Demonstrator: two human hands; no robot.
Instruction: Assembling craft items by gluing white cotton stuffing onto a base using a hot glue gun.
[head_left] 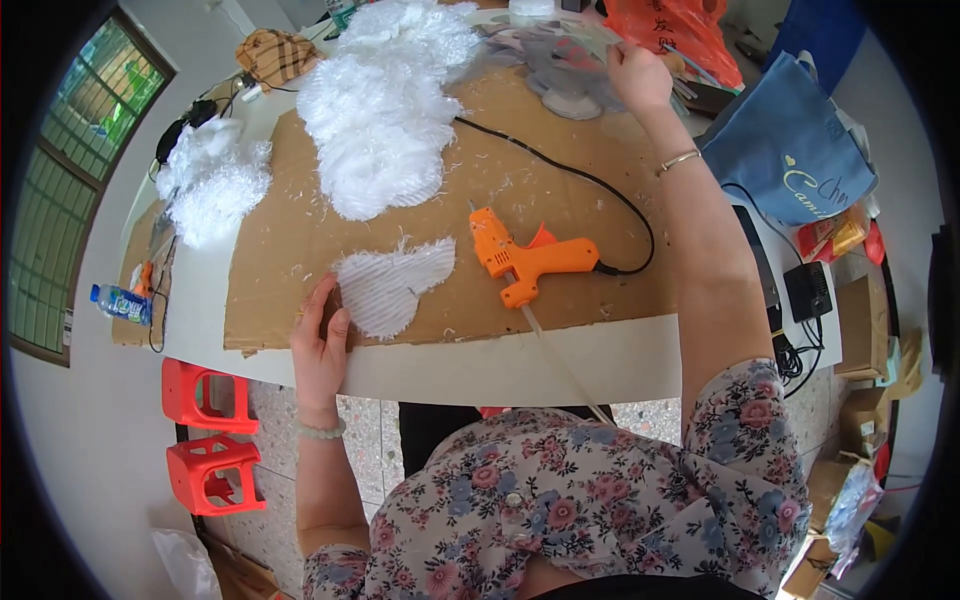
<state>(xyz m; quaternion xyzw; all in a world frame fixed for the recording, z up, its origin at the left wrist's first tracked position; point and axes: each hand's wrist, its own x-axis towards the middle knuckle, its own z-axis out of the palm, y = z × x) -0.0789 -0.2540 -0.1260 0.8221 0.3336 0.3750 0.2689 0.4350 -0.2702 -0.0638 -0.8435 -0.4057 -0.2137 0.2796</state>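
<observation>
A white ribbed, fluffy-edged fabric piece (385, 287) lies flat on a brown cardboard sheet (560, 310). At its left edge rests my left hand (322, 345), thumb and fingers apart, with nothing gripped. To the right of the fabric lies an orange glue gun (530, 257) on its side, a long glue stick (560, 360) poking out toward me. My right hand (640, 75) is stretched to the far right, its fingers curled together beside thin dark grey translucent sheets (570, 75). Whatever its fingers may pinch is hidden.
White shaggy material is heaped at the back (380, 130), with a smaller pile (215, 175) to the left. A black cord (600, 185) loops behind the glue gun. A blue bag (790, 140) and red plastic bag (665, 30) stand right. Red stools (212, 395) sit below left.
</observation>
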